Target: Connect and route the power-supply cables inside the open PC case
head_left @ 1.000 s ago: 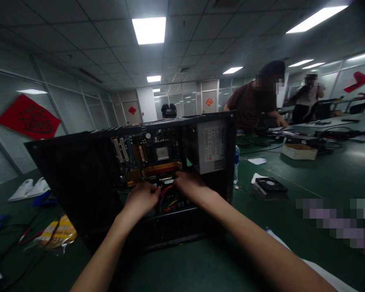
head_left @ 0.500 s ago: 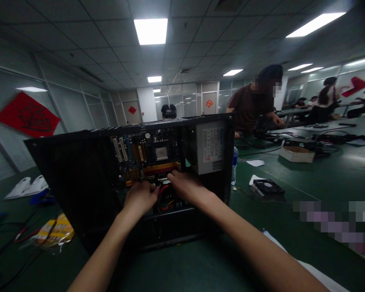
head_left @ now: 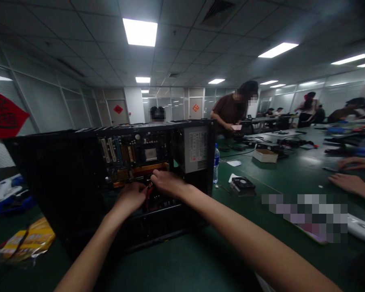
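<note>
A black computer case (head_left: 57, 190) stands with its side open in front of me. Inside it are the motherboard (head_left: 129, 150) with a square silver chip and the power supply (head_left: 195, 150) at the upper right. Below the yellow and red memory slots, my left hand (head_left: 131, 198) is closed, its fingertips pinching a thin red and orange cable (head_left: 150, 185). My right hand (head_left: 170, 183) is closed at the same cable, just right of the left one. Its fingertips are partly hidden, as is the cable's end.
On the green table (head_left: 182, 265) lie a yellow plastic packet (head_left: 30, 237) to the left and a cooling fan (head_left: 243, 185) to the right. A water bottle (head_left: 216, 164) stands behind the case. Another person's hands (head_left: 352, 182) rest at the right; a co-worker (head_left: 231, 109) stands beyond.
The view has turned right, so the case appears further left. My fingertips have come closer together, and the cable shows between them. The standing co-worker holds up a pale item.
</note>
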Demonstrator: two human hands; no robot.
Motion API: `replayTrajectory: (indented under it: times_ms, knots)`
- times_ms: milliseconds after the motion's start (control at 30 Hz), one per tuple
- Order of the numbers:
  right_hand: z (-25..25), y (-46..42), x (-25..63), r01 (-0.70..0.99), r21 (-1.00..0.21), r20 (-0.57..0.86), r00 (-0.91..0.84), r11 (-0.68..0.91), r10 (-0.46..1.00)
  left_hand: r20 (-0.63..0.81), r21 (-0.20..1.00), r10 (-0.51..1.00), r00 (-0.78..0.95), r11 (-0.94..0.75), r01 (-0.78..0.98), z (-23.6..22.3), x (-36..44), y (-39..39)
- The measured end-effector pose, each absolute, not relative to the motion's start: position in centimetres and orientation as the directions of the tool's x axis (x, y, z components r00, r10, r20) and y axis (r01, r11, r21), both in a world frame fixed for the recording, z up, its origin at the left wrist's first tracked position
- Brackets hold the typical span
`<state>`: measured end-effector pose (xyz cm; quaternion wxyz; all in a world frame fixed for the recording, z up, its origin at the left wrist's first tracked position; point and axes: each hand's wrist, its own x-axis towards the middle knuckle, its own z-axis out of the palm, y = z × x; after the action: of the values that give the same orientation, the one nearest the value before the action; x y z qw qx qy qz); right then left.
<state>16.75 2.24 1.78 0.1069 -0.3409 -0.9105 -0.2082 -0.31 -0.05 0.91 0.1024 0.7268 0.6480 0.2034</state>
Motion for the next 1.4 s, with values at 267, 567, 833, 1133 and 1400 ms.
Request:
replayTrajectory:
  times_ms: [267,567,833,1133,1400]
  knots:
    - [1.5,2.8,16.4,0.735,0.205,0.341,-0.673,0.647,0.656,0.173,0.403,0.978,0.119,-0.181,0.897,0.8,-0.4,0.1]
    - [1.2,2.9,16.5,0.727,0.19,0.336,-0.68,0.66,0.652,0.18,0.407,0.979,0.097,-0.164,0.899,0.7,-0.7,0.1]
    - [1.0,3.7,15.9,0.661,0.338,0.309,-0.751,0.67,0.584,0.187,0.412,0.979,0.085,-0.157,0.897,0.7,-0.7,-0.1]
    - [0.8,3.9,15.9,0.66,0.399,0.342,-0.751,0.636,0.565,0.326,0.321,0.944,0.048,-0.158,0.934,0.4,-0.1,-0.9]
    - [1.4,1.8,17.8,0.72,0.218,0.378,-0.685,0.659,0.623,0.37,0.139,0.922,0.112,-0.174,0.975,1.1,0.7,-2.3]
